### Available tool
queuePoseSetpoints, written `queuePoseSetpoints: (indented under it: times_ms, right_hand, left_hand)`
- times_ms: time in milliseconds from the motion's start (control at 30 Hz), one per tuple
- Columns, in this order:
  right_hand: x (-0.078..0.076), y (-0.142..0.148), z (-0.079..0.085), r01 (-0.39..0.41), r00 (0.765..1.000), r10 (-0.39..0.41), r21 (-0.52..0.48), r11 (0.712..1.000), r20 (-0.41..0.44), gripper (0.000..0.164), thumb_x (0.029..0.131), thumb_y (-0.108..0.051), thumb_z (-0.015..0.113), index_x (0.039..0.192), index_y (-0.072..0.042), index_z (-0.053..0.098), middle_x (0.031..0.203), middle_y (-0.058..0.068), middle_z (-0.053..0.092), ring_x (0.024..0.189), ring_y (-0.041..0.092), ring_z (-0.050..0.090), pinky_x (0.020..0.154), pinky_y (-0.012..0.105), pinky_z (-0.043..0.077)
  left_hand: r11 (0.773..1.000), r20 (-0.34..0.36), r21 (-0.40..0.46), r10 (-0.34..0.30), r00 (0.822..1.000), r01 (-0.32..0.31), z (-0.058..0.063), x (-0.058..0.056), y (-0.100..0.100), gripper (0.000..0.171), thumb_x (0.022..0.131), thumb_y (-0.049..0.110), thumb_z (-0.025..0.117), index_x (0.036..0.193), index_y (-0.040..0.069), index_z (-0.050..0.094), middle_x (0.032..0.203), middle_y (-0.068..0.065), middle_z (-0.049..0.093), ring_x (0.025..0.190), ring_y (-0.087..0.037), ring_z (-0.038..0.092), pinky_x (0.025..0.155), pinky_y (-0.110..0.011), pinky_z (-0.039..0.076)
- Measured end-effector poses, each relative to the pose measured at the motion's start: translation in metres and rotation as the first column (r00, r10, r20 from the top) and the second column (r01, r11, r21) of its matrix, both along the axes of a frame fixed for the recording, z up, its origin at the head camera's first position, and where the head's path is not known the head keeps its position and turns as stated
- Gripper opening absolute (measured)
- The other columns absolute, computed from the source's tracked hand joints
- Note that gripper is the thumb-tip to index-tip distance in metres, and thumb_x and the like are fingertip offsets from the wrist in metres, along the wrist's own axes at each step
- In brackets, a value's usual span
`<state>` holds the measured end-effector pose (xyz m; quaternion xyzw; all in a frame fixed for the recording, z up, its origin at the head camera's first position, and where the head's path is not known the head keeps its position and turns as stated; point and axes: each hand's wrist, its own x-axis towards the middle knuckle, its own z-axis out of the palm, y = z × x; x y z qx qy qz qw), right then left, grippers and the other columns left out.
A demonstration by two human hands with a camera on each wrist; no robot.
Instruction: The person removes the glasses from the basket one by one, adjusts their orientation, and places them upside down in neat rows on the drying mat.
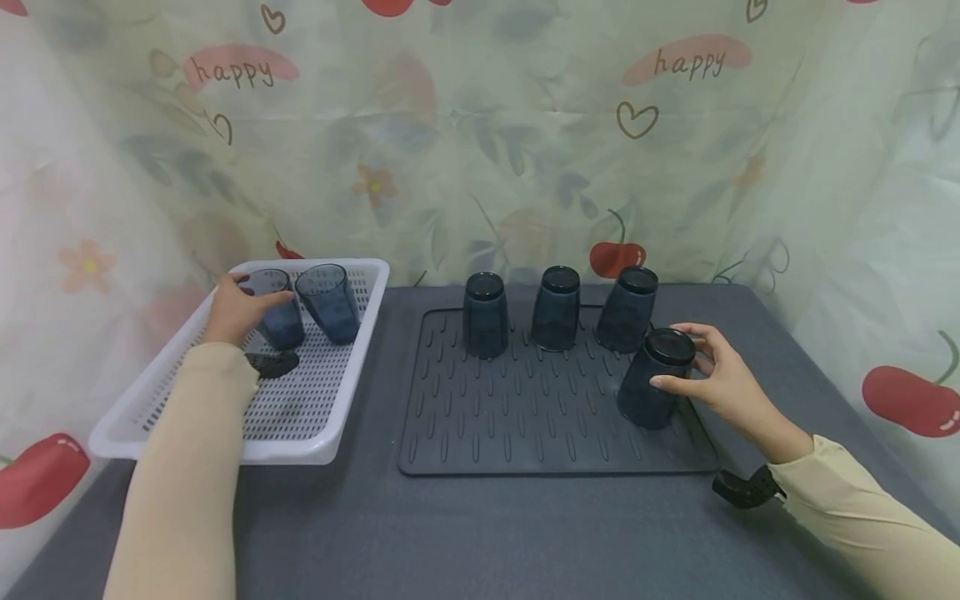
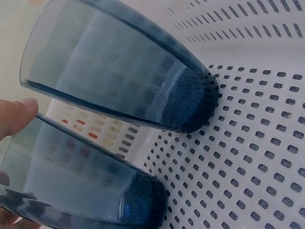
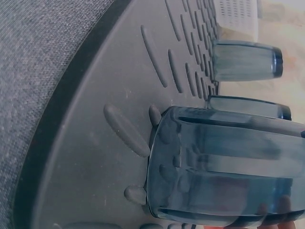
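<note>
A dark grey cloth (image 1: 480, 533) covers the table, nearest the onlooker. At near right, a black wrist device (image 1: 746, 487) shows below a cream sleeve (image 1: 862, 500). Beyond the near cloth lies a dark grey drying mat (image 1: 517, 417) with raised oblong ridges. At its right side, the right hand (image 1: 726, 379) holds a smoky-blue glass tumbler (image 1: 651, 392), thumb on the near side and fingers behind; the tumbler is mouth down, its rim meeting the mat.

To the left stands a white perforated plastic basket (image 1: 330, 446). A second black wrist device (image 1: 273, 364) appears beside the left cuff. Farther in, the left hand (image 1: 238, 310) grips the upper end of the left basket tumbler (image 1: 283, 323), mouth up, between thumb and fingers. Just right of it, the right basket tumbler (image 1: 333, 308), also mouth up, leans.

Along the mat's far side, three inverted tumblers (image 1: 557, 312) form a row, spaced apart. Farthest hangs a pale curtain (image 1: 480, 167) printed with cherries, hearts, flowers and the word "happy".
</note>
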<state>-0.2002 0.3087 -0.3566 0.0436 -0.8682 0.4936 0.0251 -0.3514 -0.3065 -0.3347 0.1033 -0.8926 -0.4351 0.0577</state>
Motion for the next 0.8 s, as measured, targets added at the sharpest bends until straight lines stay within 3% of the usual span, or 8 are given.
queuePoseSetpoints:
  times_ms: [500, 667, 800]
  right_hand:
    - [-0.0007, 0.0001, -0.0017, -0.004, 1.000, 0.004, -0.008, 1.000, -0.013, 0.079, 0.083, -0.022, 0.077, 0.145, -0.015, 0.029, 0.142, 0.021, 0.028, 0.135, 0.049, 0.035, 0.100, 0.063, 0.038]
    - [-0.0004, 0.0003, -0.0021, 0.000, 1.000, 0.001, 0.022, 1.000, -0.025, 0.077, 0.084, -0.023, 0.077, 0.144, -0.015, 0.029, 0.138, 0.016, 0.033, 0.132, 0.043, 0.042, 0.093, 0.041, 0.048]
    - [-0.0004, 0.0004, -0.0022, 0.002, 1.000, -0.001, 0.033, 0.999, -0.026, 0.078, 0.084, -0.024, 0.077, 0.145, -0.015, 0.029, 0.136, 0.014, 0.035, 0.130, 0.041, 0.044, 0.087, 0.026, 0.048]
  left_hand:
    - [1.000, 0.010, -0.001, -0.004, 1.000, 0.004, 0.0005, 0.0001, -0.0010, 0.108, 0.085, 0.052, 0.066, 0.153, -0.001, 0.000, 0.156, -0.029, 0.015, 0.139, -0.045, 0.026, 0.111, -0.060, 0.028]
    - [1.000, 0.008, -0.003, -0.012, 1.000, 0.012, 0.0011, 0.0006, -0.0010, 0.108, 0.086, 0.052, 0.066, 0.153, -0.001, 0.001, 0.155, -0.030, 0.016, 0.139, -0.046, 0.027, 0.110, -0.060, 0.029]
    - [1.000, 0.009, -0.011, -0.011, 1.000, 0.011, 0.0020, 0.0017, -0.0003, 0.108, 0.086, 0.052, 0.065, 0.152, -0.002, 0.001, 0.155, -0.031, 0.015, 0.139, -0.047, 0.026, 0.110, -0.060, 0.028]
